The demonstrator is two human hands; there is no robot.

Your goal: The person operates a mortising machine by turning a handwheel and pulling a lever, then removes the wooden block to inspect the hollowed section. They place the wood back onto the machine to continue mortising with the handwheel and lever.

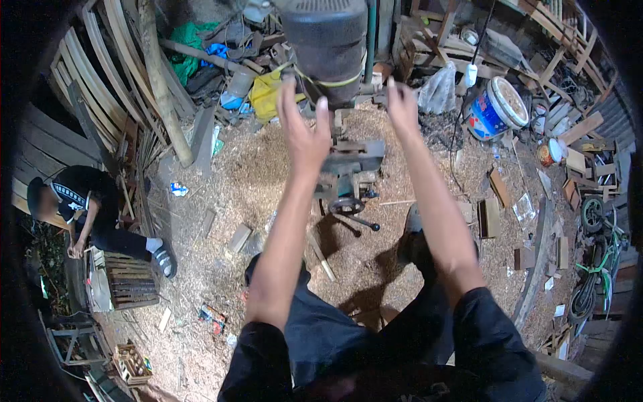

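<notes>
In front of me stands a floor machine with a dark, rounded motor housing (325,47) that has a yellow band round its lower part. Below the housing is a metal vise (355,157), with a handwheel (346,206) and a black-knobbed lever (365,223) beneath it. My left hand (305,137) is raised at the left of the machine, fingers spread and nothing in them. On the other side, my right hand (402,110) is held up, slightly blurred, its fingers stretched out and holding nothing visible. Both hands appear apart from the vise.
Wood shavings cover the floor (221,187). At the left a person (87,208) sits near a slatted wooden crate (130,278). Long boards (100,74) lean behind them. A paint bucket (499,110), wood offcuts (489,218) and a small green bicycle (596,264) are at the right.
</notes>
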